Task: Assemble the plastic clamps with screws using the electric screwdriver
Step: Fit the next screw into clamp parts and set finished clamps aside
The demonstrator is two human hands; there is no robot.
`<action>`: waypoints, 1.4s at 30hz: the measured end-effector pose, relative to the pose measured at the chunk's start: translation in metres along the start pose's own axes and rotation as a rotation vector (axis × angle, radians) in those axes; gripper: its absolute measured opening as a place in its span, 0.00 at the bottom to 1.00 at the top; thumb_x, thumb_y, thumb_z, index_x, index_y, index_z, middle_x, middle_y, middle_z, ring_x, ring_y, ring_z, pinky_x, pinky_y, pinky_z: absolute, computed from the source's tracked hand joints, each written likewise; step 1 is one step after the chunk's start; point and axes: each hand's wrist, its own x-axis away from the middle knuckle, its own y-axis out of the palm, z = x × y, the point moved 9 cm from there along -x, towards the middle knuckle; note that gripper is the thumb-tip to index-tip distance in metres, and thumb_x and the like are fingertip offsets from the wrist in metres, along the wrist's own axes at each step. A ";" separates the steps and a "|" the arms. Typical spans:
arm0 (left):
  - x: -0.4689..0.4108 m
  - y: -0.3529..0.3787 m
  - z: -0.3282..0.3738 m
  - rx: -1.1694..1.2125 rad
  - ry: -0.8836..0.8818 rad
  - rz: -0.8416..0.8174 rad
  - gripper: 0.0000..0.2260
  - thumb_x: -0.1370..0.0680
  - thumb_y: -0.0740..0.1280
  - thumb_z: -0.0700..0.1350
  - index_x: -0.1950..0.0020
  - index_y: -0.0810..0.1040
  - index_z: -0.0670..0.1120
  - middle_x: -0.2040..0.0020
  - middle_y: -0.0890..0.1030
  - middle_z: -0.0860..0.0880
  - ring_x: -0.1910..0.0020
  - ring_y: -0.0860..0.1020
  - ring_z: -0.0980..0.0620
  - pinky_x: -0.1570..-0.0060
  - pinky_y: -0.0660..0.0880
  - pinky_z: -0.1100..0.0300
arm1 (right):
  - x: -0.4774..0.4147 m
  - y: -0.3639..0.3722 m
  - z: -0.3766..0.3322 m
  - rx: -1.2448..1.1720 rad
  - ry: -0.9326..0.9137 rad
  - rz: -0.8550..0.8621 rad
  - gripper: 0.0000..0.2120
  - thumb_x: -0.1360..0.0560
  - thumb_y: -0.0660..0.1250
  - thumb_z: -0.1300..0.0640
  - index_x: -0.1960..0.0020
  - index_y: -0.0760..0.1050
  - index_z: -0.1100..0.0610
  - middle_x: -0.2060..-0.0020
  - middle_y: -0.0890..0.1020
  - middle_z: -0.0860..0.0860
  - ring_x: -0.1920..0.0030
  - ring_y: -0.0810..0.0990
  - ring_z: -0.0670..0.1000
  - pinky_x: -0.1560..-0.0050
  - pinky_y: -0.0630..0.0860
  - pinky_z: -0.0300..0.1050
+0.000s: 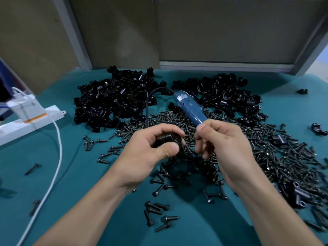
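Plastic clamp (168, 139) gripped in left hand (148, 154), right hand (229, 148) curled beside, contents blurred, blue electric screwdriver (190, 107) laid behind among screws (276, 153)

The bench (92, 174) was teal, the clamps (113, 102) black, the screws (266, 151) dark, the screwdriver (190, 108) blue, the cable (56, 167) white.

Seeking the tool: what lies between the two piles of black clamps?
Head view: the blue electric screwdriver and its black cord lie between the left pile and the right pile.
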 end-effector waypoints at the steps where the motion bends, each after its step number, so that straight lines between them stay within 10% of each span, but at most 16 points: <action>1: 0.001 0.000 0.001 -0.007 0.004 -0.007 0.12 0.30 0.77 0.41 0.49 0.87 0.54 0.51 0.86 0.50 0.50 0.83 0.55 0.50 0.78 0.64 | 0.000 0.003 -0.003 -0.002 -0.026 -0.023 0.12 0.22 0.69 0.56 0.64 0.81 0.55 0.72 0.81 0.54 0.71 0.75 0.51 0.70 0.73 0.40; 8: 0.004 -0.003 0.008 -0.082 0.020 -0.010 0.20 0.39 0.79 0.33 0.58 0.86 0.57 0.53 0.85 0.51 0.50 0.81 0.52 0.51 0.80 0.58 | 0.003 0.008 -0.014 0.023 -0.087 -0.137 0.05 0.30 0.72 0.57 0.63 0.81 0.56 0.72 0.80 0.54 0.70 0.75 0.51 0.69 0.72 0.44; 12: 0.004 -0.004 0.010 -0.035 0.054 -0.022 0.17 0.41 0.82 0.38 0.59 0.86 0.57 0.53 0.85 0.51 0.51 0.81 0.55 0.51 0.79 0.61 | -0.002 -0.006 0.003 0.561 -0.041 -0.056 0.07 0.28 0.75 0.53 0.63 0.80 0.50 0.74 0.80 0.48 0.75 0.72 0.45 0.71 0.69 0.38; 19: 0.005 -0.046 -0.021 -0.057 -0.213 0.421 0.09 0.28 0.78 0.41 0.54 0.89 0.54 0.53 0.89 0.50 0.54 0.85 0.54 0.54 0.82 0.60 | -0.004 -0.011 0.012 0.756 -0.047 0.192 0.19 0.19 0.69 0.56 0.32 0.74 0.41 0.56 0.83 0.35 0.61 0.80 0.36 0.68 0.75 0.30; 24: 0.015 -0.070 -0.028 0.248 -0.265 0.694 0.16 0.14 0.64 0.51 0.52 0.84 0.41 0.62 0.86 0.44 0.68 0.80 0.54 0.70 0.81 0.59 | -0.018 0.039 0.032 0.961 -0.016 -0.164 0.34 0.24 0.64 0.69 0.25 0.70 0.39 0.27 0.72 0.44 0.29 0.71 0.47 0.30 0.66 0.40; 30: 0.021 -0.084 -0.039 0.308 -0.332 0.752 0.13 0.16 0.66 0.53 0.50 0.81 0.44 0.69 0.77 0.50 0.74 0.70 0.55 0.79 0.61 0.64 | -0.056 0.070 0.036 1.130 0.057 -0.364 0.41 0.25 0.61 0.71 0.17 0.55 0.49 0.19 0.61 0.52 0.20 0.60 0.55 0.20 0.60 0.53; 37: 0.013 -0.083 -0.041 0.189 -0.336 0.650 0.09 0.21 0.73 0.50 0.56 0.79 0.48 0.68 0.76 0.52 0.71 0.69 0.57 0.77 0.64 0.66 | -0.060 0.079 0.018 1.418 -0.096 -0.361 0.17 0.24 0.64 0.69 0.40 0.74 0.53 0.48 0.80 0.52 0.55 0.81 0.53 0.63 0.74 0.46; 42: 0.011 -0.084 -0.044 0.192 -0.345 0.652 0.09 0.21 0.74 0.51 0.53 0.80 0.47 0.67 0.76 0.51 0.71 0.68 0.56 0.77 0.64 0.65 | -0.053 0.046 0.012 1.203 -0.021 -0.232 0.08 0.20 0.68 0.62 0.53 0.81 0.50 0.66 0.82 0.50 0.69 0.79 0.48 0.69 0.78 0.44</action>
